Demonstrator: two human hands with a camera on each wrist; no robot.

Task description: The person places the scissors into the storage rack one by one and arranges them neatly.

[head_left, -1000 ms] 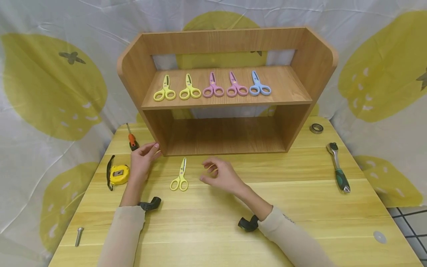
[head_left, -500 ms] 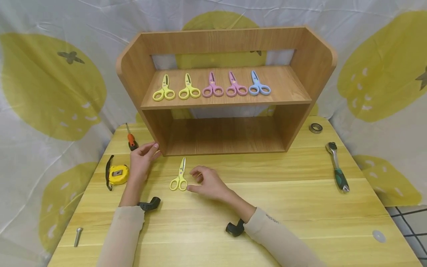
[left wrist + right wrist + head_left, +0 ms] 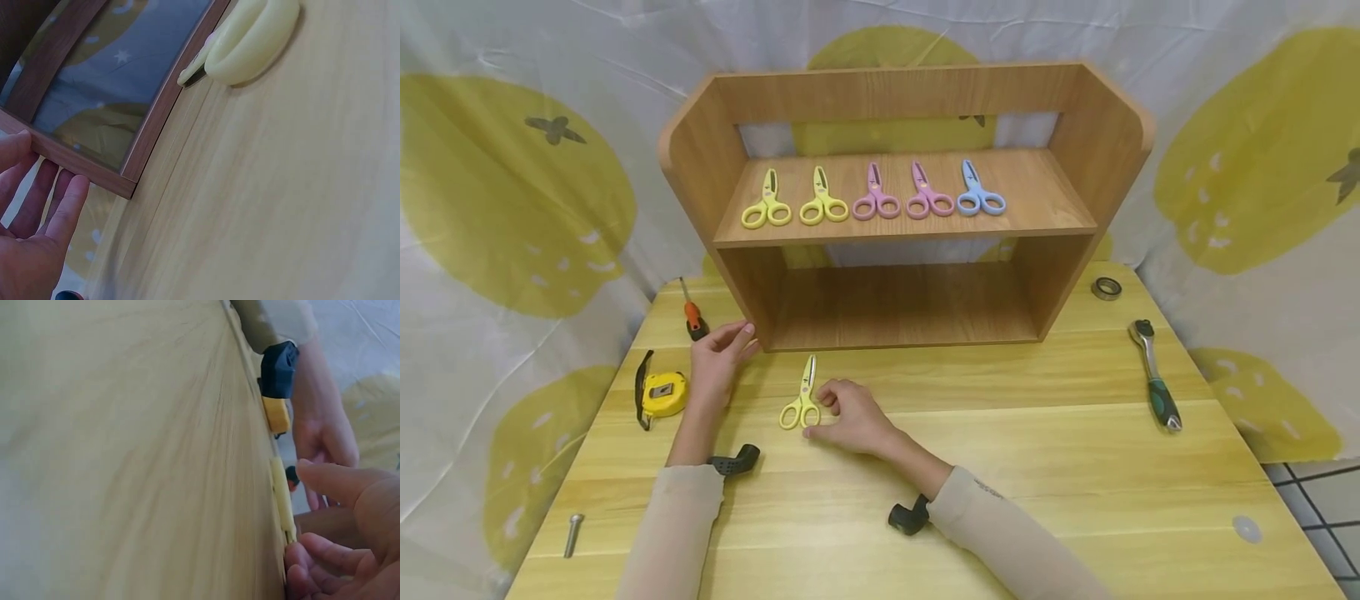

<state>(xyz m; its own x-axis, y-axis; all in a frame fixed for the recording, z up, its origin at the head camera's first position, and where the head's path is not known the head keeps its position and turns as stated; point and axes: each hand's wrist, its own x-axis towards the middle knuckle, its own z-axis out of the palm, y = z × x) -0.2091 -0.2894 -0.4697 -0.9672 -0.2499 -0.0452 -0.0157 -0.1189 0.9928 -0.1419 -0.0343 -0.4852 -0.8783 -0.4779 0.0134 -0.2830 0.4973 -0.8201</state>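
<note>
A pair of yellow scissors (image 3: pixel 806 395) lies on the table in front of the wooden shelf (image 3: pixel 902 237), blades toward it. My right hand (image 3: pixel 852 421) is beside the scissors, thumb right at a handle ring, fingers bent toward the blades. In the right wrist view, the thumb and fingertips bracket the scissors (image 3: pixel 283 494) with a gap between them. My left hand (image 3: pixel 715 362) touches the lower front corner of the shelf's left side. Its fingers lie along the outer face of the side panel (image 3: pixel 94 172), its thumb at the front edge.
Two yellow scissors (image 3: pixel 823 200), two pink scissors (image 3: pixel 930 196) and blue scissors (image 3: pixel 977 192) line the upper board. A screwdriver (image 3: pixel 693 317), tape measure (image 3: pixel 664 394) and bolt (image 3: pixel 573 535) lie left. Right are a tape roll (image 3: pixel 1106 289), ratchet (image 3: pixel 1156 379) and disc (image 3: pixel 1247 528).
My right hand has moved left to the yellow scissors on the table, its thumb reaching the handle. The left hand stays at the shelf corner, and the scissors have not moved.
</note>
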